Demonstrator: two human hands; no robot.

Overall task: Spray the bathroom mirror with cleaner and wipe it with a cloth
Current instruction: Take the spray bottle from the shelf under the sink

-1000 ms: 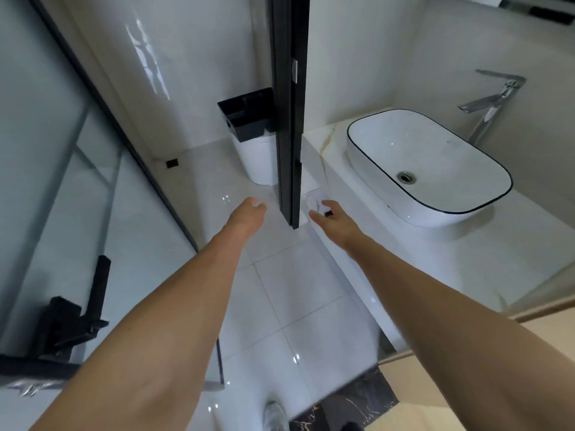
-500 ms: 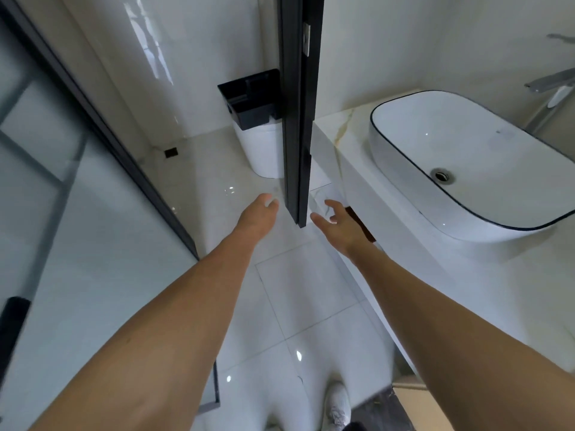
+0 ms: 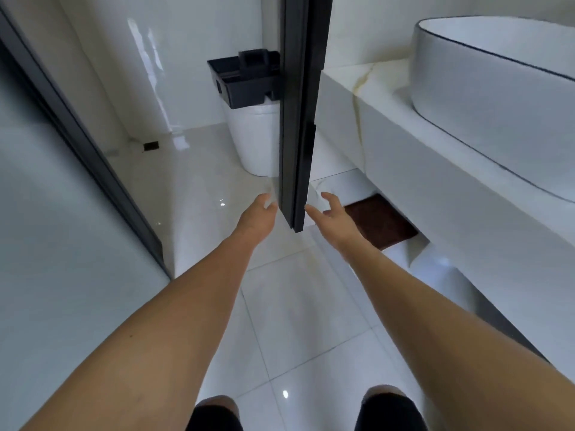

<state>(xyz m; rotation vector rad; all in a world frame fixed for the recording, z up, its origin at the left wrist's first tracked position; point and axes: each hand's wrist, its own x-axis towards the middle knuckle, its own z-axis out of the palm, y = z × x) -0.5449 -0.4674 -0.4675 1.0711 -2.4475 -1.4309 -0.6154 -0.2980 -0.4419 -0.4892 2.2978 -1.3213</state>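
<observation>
Both my arms stretch forward and down over the white tiled floor. My left hand (image 3: 258, 217) hangs just left of the lower end of a black door frame edge (image 3: 297, 119), fingers loosely apart, holding nothing. My right hand (image 3: 333, 214) is just right of that edge, fingers spread and empty. No mirror, spray bottle or cloth shows in the head view.
A white vanity counter (image 3: 404, 144) with an oval basin (image 3: 485, 85) stands at the right, a brown mat (image 3: 378, 220) in the gap beneath it. A black caddy (image 3: 245, 79) rests on a white toilet (image 3: 255, 141) behind the frame. Glass panel (image 3: 46, 244) at left. My knees show at the bottom.
The view has dropped lower and closer to the floor; the faucet has left the frame, the mat under the vanity and my knees have come into view. Both hands stay beside the frame's end.
</observation>
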